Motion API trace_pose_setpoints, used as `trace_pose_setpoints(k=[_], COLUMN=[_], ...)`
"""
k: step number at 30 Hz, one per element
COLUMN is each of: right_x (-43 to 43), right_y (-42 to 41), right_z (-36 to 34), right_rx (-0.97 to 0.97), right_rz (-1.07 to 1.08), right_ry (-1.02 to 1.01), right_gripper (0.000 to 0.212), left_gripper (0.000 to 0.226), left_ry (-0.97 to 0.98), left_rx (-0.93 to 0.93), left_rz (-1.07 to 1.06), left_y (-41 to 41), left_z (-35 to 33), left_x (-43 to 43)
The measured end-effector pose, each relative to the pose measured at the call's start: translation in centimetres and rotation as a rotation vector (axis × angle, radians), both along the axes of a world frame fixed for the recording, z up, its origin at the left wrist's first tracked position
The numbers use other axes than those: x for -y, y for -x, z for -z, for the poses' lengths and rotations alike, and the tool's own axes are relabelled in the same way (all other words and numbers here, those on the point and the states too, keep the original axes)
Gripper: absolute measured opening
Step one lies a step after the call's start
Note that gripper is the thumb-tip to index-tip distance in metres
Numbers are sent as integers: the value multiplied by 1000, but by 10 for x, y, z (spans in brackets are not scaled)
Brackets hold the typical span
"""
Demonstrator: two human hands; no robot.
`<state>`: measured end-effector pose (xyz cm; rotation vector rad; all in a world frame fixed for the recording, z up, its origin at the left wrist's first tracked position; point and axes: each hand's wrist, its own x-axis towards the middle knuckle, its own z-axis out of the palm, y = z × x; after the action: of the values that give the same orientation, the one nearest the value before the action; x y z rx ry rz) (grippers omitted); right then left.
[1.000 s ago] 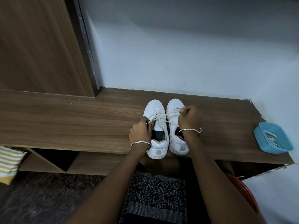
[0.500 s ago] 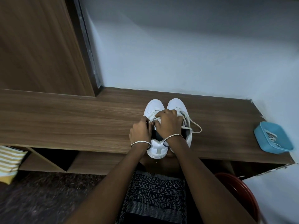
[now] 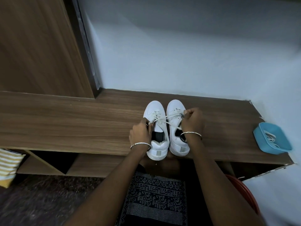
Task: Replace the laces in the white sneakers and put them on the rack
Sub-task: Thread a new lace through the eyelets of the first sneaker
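Two white sneakers stand side by side on the wooden tabletop [image 3: 81, 124], touching, heels at its near edge and toes toward the wall. The work is on the left sneaker [image 3: 154, 110]: a white lace [image 3: 171, 116] crosses its front eyelets, and two strands run from there out to the right, over the right sneaker [image 3: 173, 106]. The left hand [image 3: 140, 132] sits against the outer side of the left sneaker, its grip pinching the lace at the eyelets. The right hand [image 3: 193, 119] hovers over the right sneaker with its grip closed on the strands, drawing them taut. As far as can be seen, only the front rows of the left sneaker are laced, with the tongue bare behind them, so this shoe looks roughly half done. The right sneaker's eyelets are mostly hidden by the hand, and whether it has its lace cannot be told. A blue tray [image 3: 260, 136] well to the right holds loose laces [image 3: 269, 138]. Left to do, by my reading: finish and tie the lacing, then move the pair to the rack [image 3: 91, 167], which may be the open shelf below.
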<state>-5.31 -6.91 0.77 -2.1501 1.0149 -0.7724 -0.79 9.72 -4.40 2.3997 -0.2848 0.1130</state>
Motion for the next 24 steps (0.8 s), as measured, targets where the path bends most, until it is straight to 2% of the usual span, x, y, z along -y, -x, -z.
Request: trace_pose_setpoints(k=[3, 5, 6, 8, 10, 12, 16, 19, 24], right_x=[0, -8, -13, -27, -41, -50, -52, -43, -15], right_y=[2, 2, 2, -2, -8, -15, -22, -18, -6], right_z=[0, 0, 1, 2, 4, 7, 6, 4, -3], right_rx=[19, -53, -92, -149, -238, -376, -522, -464, -145], right_rz=[52, 43, 11, -149, -341, -432, -398, -355, -104], right_ry=[-16, 105, 213, 391, 486, 512, 515, 432, 182], right_gripper=[15, 8, 16, 28, 29, 26, 17, 18, 16], left_gripper=[26, 26, 26, 26, 27, 28, 30, 28, 23], left_ry=[4, 3, -1, -3, -4, -3, -15, -8, -6], left_rx=[-8, -10, -10, -5, 1, 4, 6, 4, 10], left_rz=[-1, -2, -3, -2, 7, 12, 5, 4, 6], left_y=[-1, 0, -1, -1, -2, -3, -2, -2, -1], left_z=[1, 1, 1, 2, 3, 5, 4, 4, 2], left_x=[1, 1, 1, 0, 0, 0, 0, -1, 0])
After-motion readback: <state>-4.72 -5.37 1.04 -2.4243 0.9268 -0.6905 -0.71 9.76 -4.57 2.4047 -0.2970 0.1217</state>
